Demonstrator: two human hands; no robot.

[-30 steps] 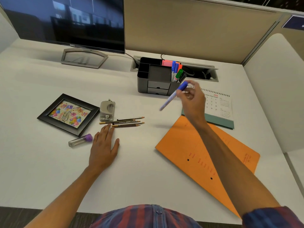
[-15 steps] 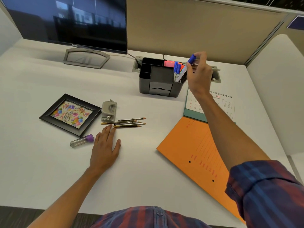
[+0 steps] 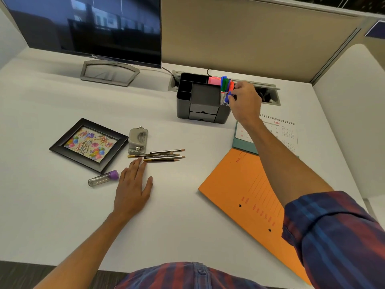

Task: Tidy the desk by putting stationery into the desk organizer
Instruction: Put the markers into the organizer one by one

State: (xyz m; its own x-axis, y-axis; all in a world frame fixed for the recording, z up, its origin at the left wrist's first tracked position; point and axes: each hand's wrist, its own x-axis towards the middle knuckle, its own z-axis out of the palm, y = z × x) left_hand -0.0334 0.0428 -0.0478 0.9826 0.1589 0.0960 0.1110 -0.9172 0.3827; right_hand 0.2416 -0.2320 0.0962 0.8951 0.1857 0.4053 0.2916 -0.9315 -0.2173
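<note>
A black desk organizer (image 3: 203,101) stands at the back of the desk, with several markers upright in its right compartment. My right hand (image 3: 245,103) is at that compartment and pinches the blue cap of a blue marker (image 3: 229,95) that stands low inside it. My left hand (image 3: 132,185) rests flat on the desk, fingers straight. Just beyond its fingertips lie several pencils (image 3: 160,156) side by side. A clear lead tube with a purple cap (image 3: 103,178) lies to the left of that hand.
A grey hole punch (image 3: 138,140) and a black picture frame (image 3: 88,144) sit at the left. An orange folder (image 3: 250,195) and a desk calendar (image 3: 279,132) lie at the right. A monitor (image 3: 87,26) stands at the back left, with a cable slot behind the organizer.
My right hand carried the blue marker from mid-air up to the organizer and lowered it into the right compartment. My left hand stayed flat on the desk.
</note>
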